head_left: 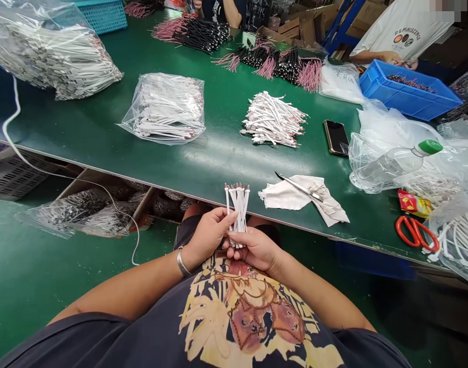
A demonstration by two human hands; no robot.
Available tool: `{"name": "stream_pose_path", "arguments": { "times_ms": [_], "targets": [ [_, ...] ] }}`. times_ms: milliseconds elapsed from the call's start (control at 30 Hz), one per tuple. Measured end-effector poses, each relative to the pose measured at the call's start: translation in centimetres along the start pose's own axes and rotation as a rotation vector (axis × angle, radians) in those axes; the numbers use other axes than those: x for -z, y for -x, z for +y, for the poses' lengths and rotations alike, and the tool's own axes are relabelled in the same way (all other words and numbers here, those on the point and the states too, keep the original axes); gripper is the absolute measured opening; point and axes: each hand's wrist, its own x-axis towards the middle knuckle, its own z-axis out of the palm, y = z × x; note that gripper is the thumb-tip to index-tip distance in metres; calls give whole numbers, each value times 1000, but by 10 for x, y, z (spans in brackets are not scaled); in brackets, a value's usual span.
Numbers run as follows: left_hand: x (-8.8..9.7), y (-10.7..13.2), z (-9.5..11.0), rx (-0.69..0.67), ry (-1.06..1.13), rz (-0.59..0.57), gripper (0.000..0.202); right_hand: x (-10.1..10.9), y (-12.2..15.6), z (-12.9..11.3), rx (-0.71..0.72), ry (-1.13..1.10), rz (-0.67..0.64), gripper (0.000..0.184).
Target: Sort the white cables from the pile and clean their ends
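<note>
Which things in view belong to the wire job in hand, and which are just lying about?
In hand: bundle of white wires, held by left hand and right hand; loose pile of white wires; bagged white wires.
Lying about: phone; water bottle; red scissors; tweezers on white cloth.

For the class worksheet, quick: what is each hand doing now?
Left hand: closed on the white wire bundle.
Right hand: closed on the bundle's lower end.

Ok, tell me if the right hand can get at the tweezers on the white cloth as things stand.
Probably yes: the tweezers lie near the table edge with nothing between, but the right hand grips the wire bundle with the left hand.
</note>
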Motion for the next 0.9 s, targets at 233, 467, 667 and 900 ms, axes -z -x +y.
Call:
{"name": "stream_pose_path", "arguments": {
  "times_ms": [233, 467, 667, 900],
  "targets": [
    [1, 2, -1, -63, -8, 40, 27, -1, 0, -2, -11, -10, 36, 25],
    [-2, 2, 3, -77, -195, 103, 28, -1, -1, 0, -13, -11, 36, 27],
    [3, 5, -3, -164, -191, 85, 25, 1, 1, 0, 17, -17, 23, 27],
    [4, 5, -3, -109, -61, 84, 28, -2, 2, -3, -7, -10, 8, 30]
  ]
}}
